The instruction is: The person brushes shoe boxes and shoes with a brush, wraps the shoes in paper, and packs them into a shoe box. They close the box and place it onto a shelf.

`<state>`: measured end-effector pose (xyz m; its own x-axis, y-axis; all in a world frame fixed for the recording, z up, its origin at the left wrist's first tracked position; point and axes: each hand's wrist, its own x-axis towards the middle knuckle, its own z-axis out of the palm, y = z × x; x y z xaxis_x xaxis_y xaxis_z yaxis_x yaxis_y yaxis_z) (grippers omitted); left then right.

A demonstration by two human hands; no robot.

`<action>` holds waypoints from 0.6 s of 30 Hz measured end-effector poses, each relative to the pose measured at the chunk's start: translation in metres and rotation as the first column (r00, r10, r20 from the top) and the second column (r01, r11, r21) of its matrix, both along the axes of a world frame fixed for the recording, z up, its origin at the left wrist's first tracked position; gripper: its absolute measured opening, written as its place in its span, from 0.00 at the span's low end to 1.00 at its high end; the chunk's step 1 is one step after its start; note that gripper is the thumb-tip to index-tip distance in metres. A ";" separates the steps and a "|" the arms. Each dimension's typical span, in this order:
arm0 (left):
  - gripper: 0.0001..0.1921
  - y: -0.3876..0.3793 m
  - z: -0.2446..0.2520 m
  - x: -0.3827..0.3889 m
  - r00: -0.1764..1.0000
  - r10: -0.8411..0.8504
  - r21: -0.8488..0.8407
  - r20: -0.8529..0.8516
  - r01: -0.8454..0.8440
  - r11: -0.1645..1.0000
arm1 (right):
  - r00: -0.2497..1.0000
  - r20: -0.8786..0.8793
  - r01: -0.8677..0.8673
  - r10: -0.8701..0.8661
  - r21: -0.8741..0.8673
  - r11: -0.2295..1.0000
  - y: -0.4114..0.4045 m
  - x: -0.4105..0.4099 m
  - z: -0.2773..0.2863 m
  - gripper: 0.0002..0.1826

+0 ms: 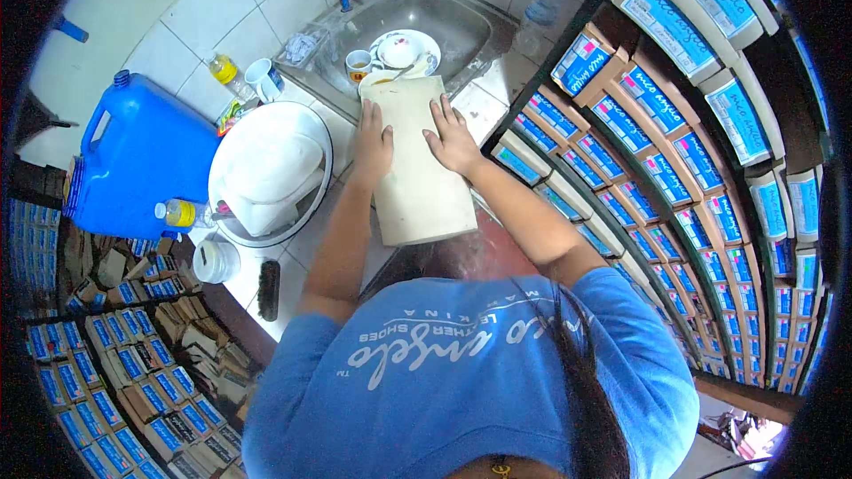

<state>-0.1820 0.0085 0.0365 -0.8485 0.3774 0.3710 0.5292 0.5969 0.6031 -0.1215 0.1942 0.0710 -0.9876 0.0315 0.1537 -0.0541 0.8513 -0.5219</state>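
Observation:
A cream cardboard box (426, 166), long and plain, lies in front of my chest with its far end over the near edge of the sink. My left hand (374, 146) presses along its left edge, thumb on the upper face. Across from it, my right hand (454, 136) grips the right edge with fingers spread over the top. Just past the box, a bowl (374, 78) with yellowish liquid and a spoon is partly covered by it. The box's underside is hidden, and I cannot tell what supports it.
A steel sink (466, 26) holds dishes and a mug (359, 65). To the left are a white basin (326, 166) of dishes, a blue jerrycan (146, 159), a lidded jar (216, 261) and a brush (269, 289). Shelves of labelled boxes (665, 173) rise close on the right.

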 end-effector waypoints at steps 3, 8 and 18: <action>0.36 -0.012 -0.013 -0.001 0.887 0.183 0.305 0.424 -0.330 0.893 | 0.997 -0.014 0.068 -0.072 -0.193 0.979 -0.003 0.013 -0.005 0.43; 0.32 -0.024 0.000 0.017 0.446 -0.330 0.534 0.832 -0.481 0.695 | 0.894 0.423 0.448 -0.148 -0.845 0.292 -0.001 0.057 -0.018 0.52; 0.32 0.009 0.028 0.019 0.340 -0.436 0.550 0.833 -0.437 0.712 | 0.733 0.588 0.497 0.342 -0.806 0.321 0.015 0.084 0.017 0.29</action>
